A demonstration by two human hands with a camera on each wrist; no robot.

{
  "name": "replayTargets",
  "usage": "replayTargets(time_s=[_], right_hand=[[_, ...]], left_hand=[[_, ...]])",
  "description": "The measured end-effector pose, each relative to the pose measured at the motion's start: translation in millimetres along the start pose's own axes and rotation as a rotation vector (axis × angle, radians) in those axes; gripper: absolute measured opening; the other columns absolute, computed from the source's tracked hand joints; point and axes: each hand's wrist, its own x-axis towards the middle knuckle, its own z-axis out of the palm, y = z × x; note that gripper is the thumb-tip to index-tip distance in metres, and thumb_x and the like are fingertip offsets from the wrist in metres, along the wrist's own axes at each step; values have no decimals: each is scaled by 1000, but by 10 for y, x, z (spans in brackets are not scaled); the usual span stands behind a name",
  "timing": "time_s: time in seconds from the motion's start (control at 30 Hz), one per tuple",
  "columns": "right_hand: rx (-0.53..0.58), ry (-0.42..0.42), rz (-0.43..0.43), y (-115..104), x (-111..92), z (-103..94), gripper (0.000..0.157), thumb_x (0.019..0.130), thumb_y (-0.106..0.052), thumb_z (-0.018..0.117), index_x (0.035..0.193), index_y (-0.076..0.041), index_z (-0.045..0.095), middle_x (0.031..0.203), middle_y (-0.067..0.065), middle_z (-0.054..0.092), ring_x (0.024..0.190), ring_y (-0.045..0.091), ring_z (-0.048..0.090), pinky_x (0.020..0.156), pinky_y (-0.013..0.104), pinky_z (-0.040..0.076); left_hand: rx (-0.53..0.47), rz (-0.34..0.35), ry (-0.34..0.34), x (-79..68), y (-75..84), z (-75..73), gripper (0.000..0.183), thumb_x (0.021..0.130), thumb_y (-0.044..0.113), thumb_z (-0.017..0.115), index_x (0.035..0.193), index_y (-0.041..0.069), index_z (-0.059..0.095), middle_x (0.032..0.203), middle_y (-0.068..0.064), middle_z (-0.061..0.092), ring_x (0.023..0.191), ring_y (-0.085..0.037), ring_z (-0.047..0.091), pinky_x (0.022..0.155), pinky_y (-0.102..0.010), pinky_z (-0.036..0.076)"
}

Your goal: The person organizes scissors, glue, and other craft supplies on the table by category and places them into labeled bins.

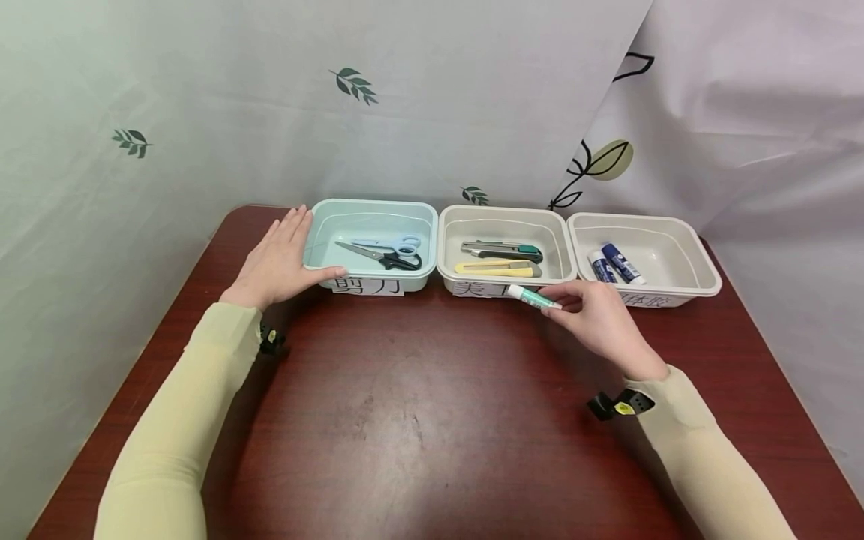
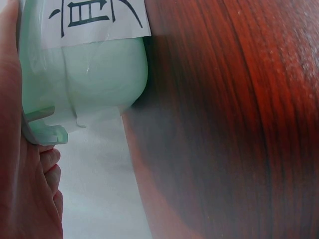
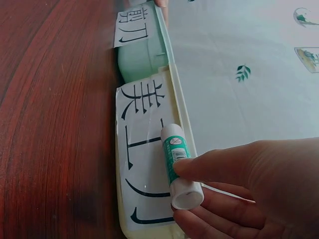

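Note:
A green and white glue stick is pinched between the thumb and fingers of my right hand. It is tilted in front of the middle bin, overlapping that bin's paper label in the right wrist view. My left hand rests at the left end of the pale green bin, fingers stretched along its side and thumb lying on the front rim. Inside that bin lie black-handled scissors and light blue scissors. The middle bin holds a yellow utility knife and a green-and-black utility knife.
On the right stands a third bin with two blue and white glue sticks inside. All three bins form a row at the back of the dark red wooden table, with handwritten labels in front. A leaf-patterned curtain hangs behind.

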Motion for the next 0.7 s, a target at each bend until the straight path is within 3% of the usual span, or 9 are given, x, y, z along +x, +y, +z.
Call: replayTargets(time_s=[0.47,0.7], right_hand=[[-15,-8,-13,-3,-72,-73,21,85,-3,80,106,-8,80,93,4,75,76,15,71,67,20,56],[0,6,-20,9,-108,-144,22,85,-1,80,106,-8,80,93,3,75,77,16,70,67,13,53]], left_hand=[[0,1,2,0,-14,4,121,86,78,58,162,-2,8,168,-21,6,155,-32,2,124,-45,0],[8,7,5,5,-13,6,121,86,78,57,161,-3,8,168,-22,7,155,-33,3,124,-46,1]])
